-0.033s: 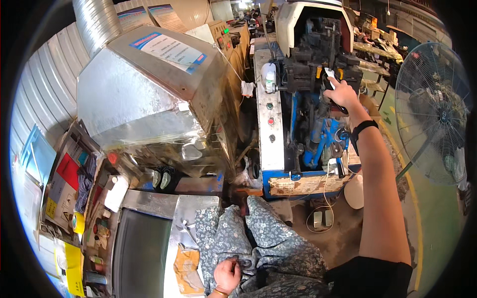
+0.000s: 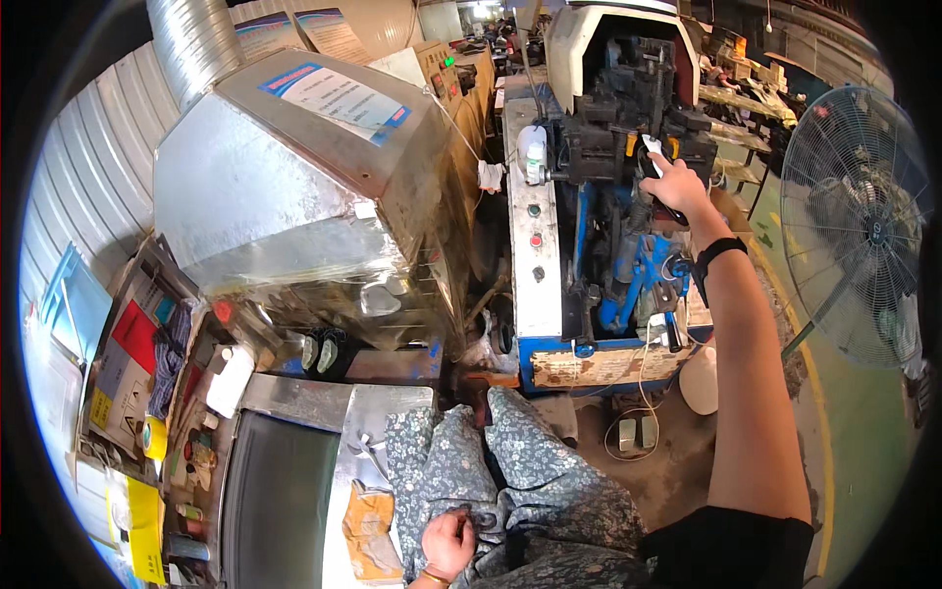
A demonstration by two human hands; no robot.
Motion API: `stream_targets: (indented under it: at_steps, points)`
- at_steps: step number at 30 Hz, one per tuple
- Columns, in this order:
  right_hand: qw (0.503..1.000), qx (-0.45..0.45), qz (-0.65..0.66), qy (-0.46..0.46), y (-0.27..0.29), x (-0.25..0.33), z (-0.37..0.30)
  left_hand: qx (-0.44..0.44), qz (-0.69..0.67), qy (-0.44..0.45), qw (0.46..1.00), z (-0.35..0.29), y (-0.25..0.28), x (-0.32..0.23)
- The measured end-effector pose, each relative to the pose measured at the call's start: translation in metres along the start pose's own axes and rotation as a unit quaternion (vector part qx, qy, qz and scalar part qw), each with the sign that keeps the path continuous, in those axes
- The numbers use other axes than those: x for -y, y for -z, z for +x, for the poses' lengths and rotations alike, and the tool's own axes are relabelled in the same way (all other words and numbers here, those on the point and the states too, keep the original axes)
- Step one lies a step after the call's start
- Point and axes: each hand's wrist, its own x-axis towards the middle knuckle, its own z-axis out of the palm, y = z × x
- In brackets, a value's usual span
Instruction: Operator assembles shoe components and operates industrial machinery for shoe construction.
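My right hand [image 2: 677, 187] reaches out to the blue and black machine [image 2: 643, 265]. Its fingers close round a dark piece topped by a white strip [image 2: 653, 146], held against the machine's black head [image 2: 601, 147]; most of that piece is hidden, so its kind is unclear. In my lap, my left hand [image 2: 448, 546] lies curled on the grey floral cloth [image 2: 549, 466] over my legs. Something small and dark shows at its fingertips, too hidden to name.
A silver hooded machine [image 2: 285, 206] and a dark conveyor belt [image 2: 280, 491] stand to the left. An orange-brown cloth [image 2: 370, 530] lies on the metal ledge beside my leg. On the right is a large fan [image 2: 863, 226]. A pedal [image 2: 638, 432] with a cable sits on the floor.
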Motion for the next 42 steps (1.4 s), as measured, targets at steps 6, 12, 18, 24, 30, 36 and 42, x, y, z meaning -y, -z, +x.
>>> stream_targets:
  at_steps: [6, 12, 18, 24, 30, 36, 42]
  points:
    - [1.0, 0.0, 0.018, 0.003, 0.006, 0.0, 0.009, -0.022, -0.022, -0.01, 0.999, -0.004, 0.006, 0.002]
    - [1.0, -0.001, 0.012, 0.003, 0.006, -0.001, 0.006, -0.022, -0.04, 0.002, 0.999, -0.007, 0.012, 0.0]
    - [1.0, -0.009, -0.005, -0.004, 0.007, 0.003, 0.003, -0.009, -0.114, 0.03, 0.993, -0.015, 0.02, 0.0]
    - [1.0, -0.014, 0.002, -0.007, 0.005, 0.002, -0.001, 0.002, -0.143, 0.054, 0.988, -0.015, 0.02, 0.006]
    - [1.0, -0.003, -0.012, -0.009, 0.013, 0.01, -0.004, -0.01, -0.148, 0.065, 0.987, -0.01, 0.014, 0.006]
    - [0.999, 0.009, -0.032, -0.012, 0.011, -0.004, 0.01, -0.002, -0.118, 0.056, 0.991, -0.01, 0.016, 0.0]
    - [0.937, -0.008, 0.343, 0.068, 0.027, 0.033, -0.04, -0.012, -0.099, 0.014, 0.995, -0.012, 0.01, 0.013]
